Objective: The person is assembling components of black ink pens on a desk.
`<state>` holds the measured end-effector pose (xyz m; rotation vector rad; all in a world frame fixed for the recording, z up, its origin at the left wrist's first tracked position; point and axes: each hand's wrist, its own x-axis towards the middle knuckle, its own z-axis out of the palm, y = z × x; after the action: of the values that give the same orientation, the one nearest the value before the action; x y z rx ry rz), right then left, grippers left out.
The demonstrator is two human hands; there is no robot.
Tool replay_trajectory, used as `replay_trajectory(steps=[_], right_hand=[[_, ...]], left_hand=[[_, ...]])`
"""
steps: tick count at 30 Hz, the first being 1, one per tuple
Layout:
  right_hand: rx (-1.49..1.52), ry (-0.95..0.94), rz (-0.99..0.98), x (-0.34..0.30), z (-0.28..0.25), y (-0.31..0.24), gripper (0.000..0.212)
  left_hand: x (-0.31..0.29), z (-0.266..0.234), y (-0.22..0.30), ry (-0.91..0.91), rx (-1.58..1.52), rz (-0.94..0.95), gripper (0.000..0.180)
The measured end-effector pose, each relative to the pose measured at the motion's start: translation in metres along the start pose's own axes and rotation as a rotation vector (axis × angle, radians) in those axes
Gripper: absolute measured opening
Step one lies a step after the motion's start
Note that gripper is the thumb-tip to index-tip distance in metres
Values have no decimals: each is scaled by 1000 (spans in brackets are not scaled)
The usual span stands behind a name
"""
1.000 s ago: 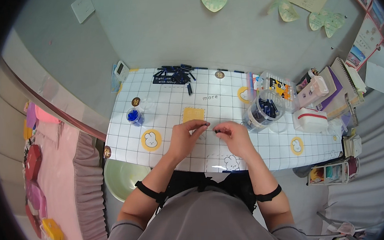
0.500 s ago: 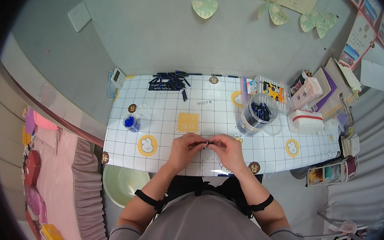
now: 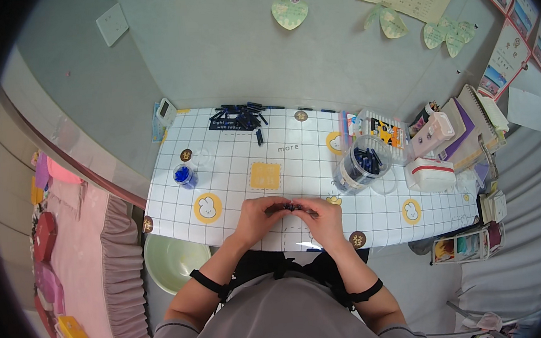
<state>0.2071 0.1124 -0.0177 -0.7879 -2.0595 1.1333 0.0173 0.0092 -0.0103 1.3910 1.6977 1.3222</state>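
My left hand [image 3: 259,216] and my right hand [image 3: 321,218] meet over the near edge of the table. Both are closed, with fingertips pinching a small dark tube [image 3: 291,207] that the fingers partly cover. Similar dark blue-black tubes, shaped like ink cartridges, lie in a loose pile [image 3: 241,116] at the table's back left. More of them fill part of a clear round tub [image 3: 355,174] to the right of my hands. A small clear jar [image 3: 185,177] with bright blue little pieces stands to the left.
The table [image 3: 232,162] has a white grid cover. Its right side holds a pink case [image 3: 433,136], a white pouch [image 3: 433,174], notebooks and a pack of pens [image 3: 378,129]. A clear lid [image 3: 383,182] lies beside the tub. Below the left edge sits a pale green basin [image 3: 175,262].
My hands have shifted very slightly toward me and the fingers have turned a little around the small dark tube. The things on the table stay where they were.
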Motion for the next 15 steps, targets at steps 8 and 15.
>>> replay_trajectory(steps=[8, 15], right_hand=[[-44, 38, -148, 3, -3, -1, 35], [-12, 66, -38, -4, 2, -3, 30]], left_hand=[[1, 1, 3, -19, 96, 114, 29], [-2, 4, 2, 9, 103, 104, 24]])
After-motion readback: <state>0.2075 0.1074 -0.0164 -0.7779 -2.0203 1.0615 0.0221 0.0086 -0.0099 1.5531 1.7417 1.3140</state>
